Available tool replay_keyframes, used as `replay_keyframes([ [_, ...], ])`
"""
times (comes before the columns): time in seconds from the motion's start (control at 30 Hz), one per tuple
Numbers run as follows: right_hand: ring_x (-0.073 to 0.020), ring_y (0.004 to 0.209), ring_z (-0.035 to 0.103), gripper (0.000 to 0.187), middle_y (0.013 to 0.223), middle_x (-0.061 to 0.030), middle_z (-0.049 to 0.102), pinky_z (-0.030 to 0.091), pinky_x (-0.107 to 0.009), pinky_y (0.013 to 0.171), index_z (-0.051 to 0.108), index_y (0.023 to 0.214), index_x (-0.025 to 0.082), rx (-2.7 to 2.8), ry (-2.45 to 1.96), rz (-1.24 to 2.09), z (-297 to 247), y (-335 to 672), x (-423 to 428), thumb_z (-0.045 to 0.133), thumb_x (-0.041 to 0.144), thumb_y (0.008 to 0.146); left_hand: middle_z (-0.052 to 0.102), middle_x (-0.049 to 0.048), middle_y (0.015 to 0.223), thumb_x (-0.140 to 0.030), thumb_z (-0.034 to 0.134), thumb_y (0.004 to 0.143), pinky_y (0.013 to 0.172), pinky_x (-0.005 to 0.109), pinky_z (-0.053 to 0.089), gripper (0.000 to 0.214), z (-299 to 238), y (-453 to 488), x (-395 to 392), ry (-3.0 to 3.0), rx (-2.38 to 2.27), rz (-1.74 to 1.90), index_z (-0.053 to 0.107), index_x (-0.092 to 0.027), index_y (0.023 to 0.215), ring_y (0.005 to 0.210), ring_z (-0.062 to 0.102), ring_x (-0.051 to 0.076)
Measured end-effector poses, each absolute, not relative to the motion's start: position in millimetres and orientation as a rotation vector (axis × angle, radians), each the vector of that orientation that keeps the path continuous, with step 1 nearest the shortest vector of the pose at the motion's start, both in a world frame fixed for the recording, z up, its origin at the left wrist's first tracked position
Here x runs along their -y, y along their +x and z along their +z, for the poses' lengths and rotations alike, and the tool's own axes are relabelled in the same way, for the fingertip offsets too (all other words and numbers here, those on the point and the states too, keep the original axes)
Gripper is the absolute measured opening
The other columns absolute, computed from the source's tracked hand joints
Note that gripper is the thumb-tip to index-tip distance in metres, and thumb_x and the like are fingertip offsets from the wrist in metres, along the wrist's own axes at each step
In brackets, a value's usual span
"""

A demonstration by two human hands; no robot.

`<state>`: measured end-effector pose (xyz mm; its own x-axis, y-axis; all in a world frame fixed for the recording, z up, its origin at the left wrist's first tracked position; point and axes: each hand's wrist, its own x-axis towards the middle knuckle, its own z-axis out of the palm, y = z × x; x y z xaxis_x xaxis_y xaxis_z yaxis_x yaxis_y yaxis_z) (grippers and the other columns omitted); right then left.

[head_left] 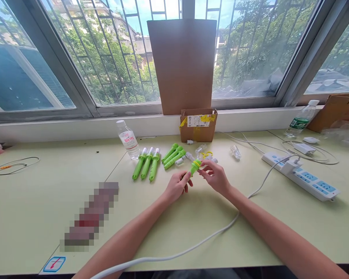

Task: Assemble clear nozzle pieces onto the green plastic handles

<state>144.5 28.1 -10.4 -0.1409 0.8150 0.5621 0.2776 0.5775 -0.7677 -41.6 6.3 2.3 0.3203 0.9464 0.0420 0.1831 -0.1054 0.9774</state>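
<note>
My left hand (178,186) is closed around the body of a green plastic tube (193,169), whose wider head tilts up to the right. A yellow ring (197,162) sits around that head. The fingers of my right hand (216,176) are pinched at the ring's right side. Just beyond lie loose clear plastic caps (201,148) and more yellow rings (206,154). To the left, three green tubes with clear caps (147,164) lie side by side. Between them and my hands is a group of green tubes without clear caps (173,155).
A small cardboard box (198,133) stands at the back. Water bottles stand at left (128,140) and far right (301,121). A white power strip (301,176) lies on the right. Its white cable (189,248) crosses the table (151,217) beneath my right forearm. Another clear cap (235,152) lies apart.
</note>
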Motion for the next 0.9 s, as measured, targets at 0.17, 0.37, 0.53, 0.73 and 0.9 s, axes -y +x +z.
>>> replay_keyframes([
  [0.17,-0.0162,0.063,0.066,0.027,0.09,-0.006,0.065,0.056,-0.027,0.044,0.055,0.091,0.022,1.703,-0.916,0.629,-9.7,144.2,-27.6,0.063,0.046,0.081,0.057,-0.0017,0.055,-0.06,0.042,0.086,0.034,0.02,0.023,0.049,1.3,-43.9,-7.1,1.445,-1.016,0.86,0.057,-0.013,0.085,0.03,0.035,0.005],
  [0.37,-0.0172,0.069,0.067,0.026,0.099,-0.0075,0.065,0.058,-0.028,0.047,0.054,0.091,0.022,1.702,-0.878,0.7,-7.7,143.5,-26.3,0.062,0.045,0.081,0.058,-0.0026,0.053,-0.062,0.043,0.084,0.03,0.018,0.016,0.048,7.6,-44.8,-5.3,1.233,-0.898,0.745,0.05,-0.016,0.094,0.027,0.027,0.004],
  [0.53,-0.0179,0.074,0.068,0.025,0.106,-0.0093,0.065,0.058,-0.027,0.048,0.054,0.085,0.021,1.705,-0.865,0.667,-6.5,143.6,-26.0,0.061,0.044,0.083,0.064,-0.0013,0.063,-0.056,0.06,0.076,0.029,0.016,0.015,0.045,9.8,-43.7,-3.7,1.297,-0.927,0.787,0.047,-0.018,0.097,0.027,0.027,0.002],
  [0.73,-0.0166,0.07,0.068,0.024,0.107,-0.0091,0.064,0.056,-0.025,0.046,0.053,0.086,0.021,1.7,-0.873,0.675,-5.9,143.6,-25.4,0.063,0.043,0.081,0.061,0.0022,0.076,-0.054,0.061,0.076,0.036,0.018,0.033,0.041,8.4,-43.2,-6.4,1.314,-0.961,0.892,0.056,-0.013,0.079,0.042,0.047,0.005],
  [0.9,-0.0178,0.07,0.069,0.027,0.103,-0.0087,0.065,0.055,-0.026,0.046,0.054,0.09,0.022,1.728,-0.888,0.658,-7.0,143.9,-25.9,0.065,0.043,0.078,0.05,-0.0035,0.058,-0.059,0.054,0.078,0.032,0.018,0.026,0.048,9.0,-46.3,-8.8,1.206,-0.919,0.801,0.059,-0.012,0.086,0.035,0.037,0.004],
])
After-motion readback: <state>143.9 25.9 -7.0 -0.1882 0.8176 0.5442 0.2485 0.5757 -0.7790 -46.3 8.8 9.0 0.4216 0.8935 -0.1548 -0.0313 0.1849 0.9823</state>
